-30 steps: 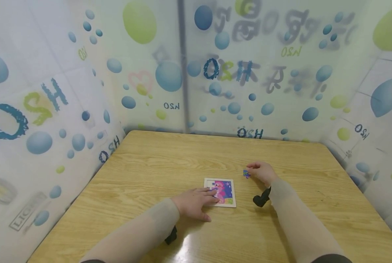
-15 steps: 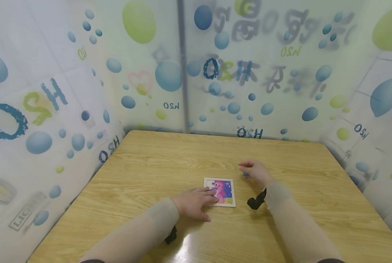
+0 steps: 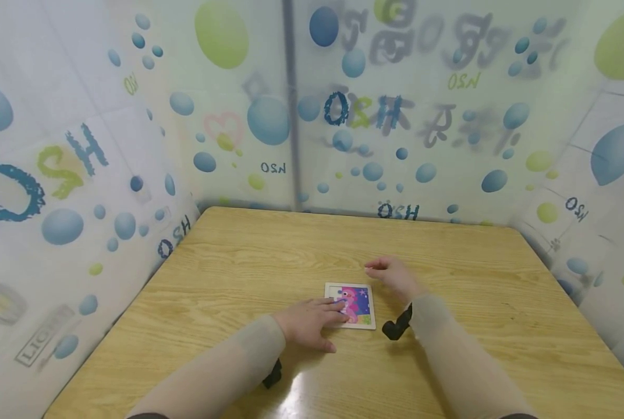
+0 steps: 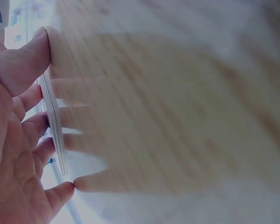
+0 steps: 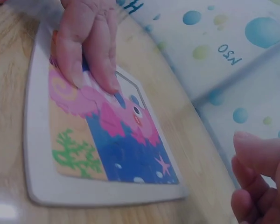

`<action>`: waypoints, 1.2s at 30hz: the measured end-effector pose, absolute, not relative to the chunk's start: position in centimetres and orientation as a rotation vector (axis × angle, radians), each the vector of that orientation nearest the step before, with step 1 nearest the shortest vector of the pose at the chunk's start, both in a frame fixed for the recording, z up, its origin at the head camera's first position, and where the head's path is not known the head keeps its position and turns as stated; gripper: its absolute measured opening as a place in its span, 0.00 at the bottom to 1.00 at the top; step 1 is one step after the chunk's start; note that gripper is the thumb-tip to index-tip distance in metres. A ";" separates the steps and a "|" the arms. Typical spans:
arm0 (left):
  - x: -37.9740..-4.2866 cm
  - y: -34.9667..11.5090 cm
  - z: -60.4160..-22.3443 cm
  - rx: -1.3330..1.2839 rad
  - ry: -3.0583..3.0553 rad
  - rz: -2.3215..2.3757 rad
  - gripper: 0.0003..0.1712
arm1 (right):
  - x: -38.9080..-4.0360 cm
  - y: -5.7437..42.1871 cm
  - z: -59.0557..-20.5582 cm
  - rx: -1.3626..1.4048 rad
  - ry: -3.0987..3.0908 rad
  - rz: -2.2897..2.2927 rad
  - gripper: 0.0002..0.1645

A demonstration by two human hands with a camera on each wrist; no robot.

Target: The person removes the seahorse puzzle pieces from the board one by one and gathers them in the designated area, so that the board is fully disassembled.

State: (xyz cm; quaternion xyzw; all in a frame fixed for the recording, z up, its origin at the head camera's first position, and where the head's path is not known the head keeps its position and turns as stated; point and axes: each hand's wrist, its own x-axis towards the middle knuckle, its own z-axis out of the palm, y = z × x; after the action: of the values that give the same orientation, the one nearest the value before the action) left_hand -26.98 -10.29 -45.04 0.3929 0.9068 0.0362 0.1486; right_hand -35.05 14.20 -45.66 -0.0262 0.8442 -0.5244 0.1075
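Right hand: thumb and fingers curled in, tips close together, can't tell if anything sits between them. Left hand: fingers extended, laid flat on the puzzle board, tips over the seahorse.

Change: over the last second the right hand slid in from right of the board to just off its far right corner. Loose puzzle piece was by that hand, right of the board, a second ago; not visible now, so either held or hidden under the hand. Left hand and board haven't shifted.

Meaning, my read: work is closing in on the board with the left steadying it. Pale outlined patch by the seahorse's head looks unfilled, so picture likely incomplete. Board lies flat on the table; patterned wall stands beyond it
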 end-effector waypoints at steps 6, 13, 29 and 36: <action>-26.9 -10.2 -45.0 1.119 2.601 0.120 0.41 | -34.9 13.1 -46.1 -0.087 2.422 -1.601 0.17; -26.9 -10.2 -45.0 1.128 2.600 0.117 0.41 | -34.4 11.8 -46.4 -0.089 2.365 -1.627 0.15; -26.9 -10.2 -44.9 1.152 2.604 0.112 0.41 | -33.4 9.4 -47.3 -0.071 2.329 -1.602 0.09; -26.9 -10.2 -44.8 1.150 2.608 0.101 0.41 | -33.4 8.9 -47.8 -0.183 2.480 -1.463 0.04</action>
State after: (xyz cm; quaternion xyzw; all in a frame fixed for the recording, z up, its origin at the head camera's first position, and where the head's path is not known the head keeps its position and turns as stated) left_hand -26.87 -10.21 -44.80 0.3988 0.9049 0.0352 0.1442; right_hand -33.38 8.92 -47.84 -0.0630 0.8524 -0.5030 0.1280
